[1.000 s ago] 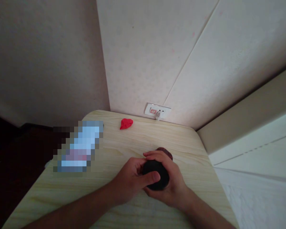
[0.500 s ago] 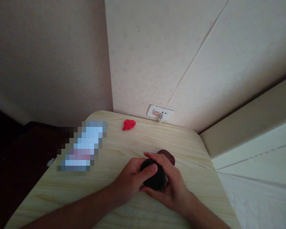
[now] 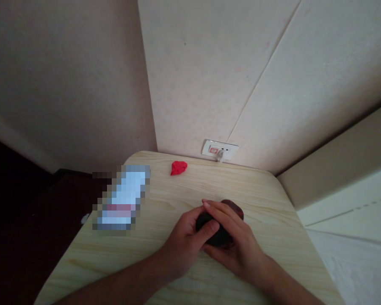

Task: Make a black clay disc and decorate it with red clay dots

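- Off-white, faintly speckled wall (image 3: 190, 76) rises before us.
- Wood-grained, round-cornered table (image 3: 158, 199) stands against it.
- Our left hand (image 3: 186, 238) and right hand (image 3: 244, 242) are clasped round a black object (image 3: 220, 238), left thumb across it.
- That object, rounded and matt, sits between our palms, over the table.
- Beyond our right fingers we see a reddish-brown piece (image 3: 235, 208), partly hidden.
- Red, crumpled scrap (image 3: 179, 167), pointed at one end, lies near the far edge.

You work in dim, soft light, with the floor (image 3: 59, 220) at left nearly black. The black object (image 3: 220, 238) shows little detail; coarse pixels mask the bright screen (image 3: 126, 193).
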The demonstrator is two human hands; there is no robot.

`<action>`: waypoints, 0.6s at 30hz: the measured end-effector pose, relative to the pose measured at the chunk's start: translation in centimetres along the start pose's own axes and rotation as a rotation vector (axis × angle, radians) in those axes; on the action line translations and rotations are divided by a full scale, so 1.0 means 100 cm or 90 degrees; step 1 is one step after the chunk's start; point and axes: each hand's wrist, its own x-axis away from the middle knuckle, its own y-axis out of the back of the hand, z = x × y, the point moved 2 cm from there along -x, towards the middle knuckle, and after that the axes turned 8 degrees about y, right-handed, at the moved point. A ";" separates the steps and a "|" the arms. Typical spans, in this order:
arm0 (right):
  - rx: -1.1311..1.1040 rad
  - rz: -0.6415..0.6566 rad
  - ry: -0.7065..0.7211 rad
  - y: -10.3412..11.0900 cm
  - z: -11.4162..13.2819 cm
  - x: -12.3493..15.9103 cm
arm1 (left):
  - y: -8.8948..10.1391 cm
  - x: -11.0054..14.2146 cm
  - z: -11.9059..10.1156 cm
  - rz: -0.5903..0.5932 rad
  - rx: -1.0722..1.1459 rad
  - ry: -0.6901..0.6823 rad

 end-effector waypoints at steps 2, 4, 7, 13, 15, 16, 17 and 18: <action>-0.012 -0.027 -0.019 0.001 0.000 0.000 | 0.001 0.000 0.001 -0.003 0.014 0.029; -0.014 -0.039 -0.015 0.003 0.001 0.000 | 0.003 0.000 0.001 0.003 0.039 0.061; -0.011 -0.019 0.028 0.005 0.003 -0.002 | 0.004 -0.001 -0.002 0.014 0.051 0.073; 0.028 -0.027 0.048 0.005 0.003 -0.002 | 0.005 -0.001 -0.006 0.016 -0.023 0.029; 0.032 -0.026 0.054 0.004 0.003 -0.001 | 0.005 -0.001 -0.007 0.015 -0.012 0.040; 0.028 -0.023 0.057 0.004 0.003 0.000 | 0.005 0.000 -0.007 0.019 -0.005 0.048; 0.022 -0.021 0.059 0.005 0.003 0.000 | 0.005 0.000 -0.007 0.024 -0.004 0.053; 0.015 -0.018 0.058 0.005 0.003 0.000 | 0.005 0.000 -0.007 0.026 -0.013 0.053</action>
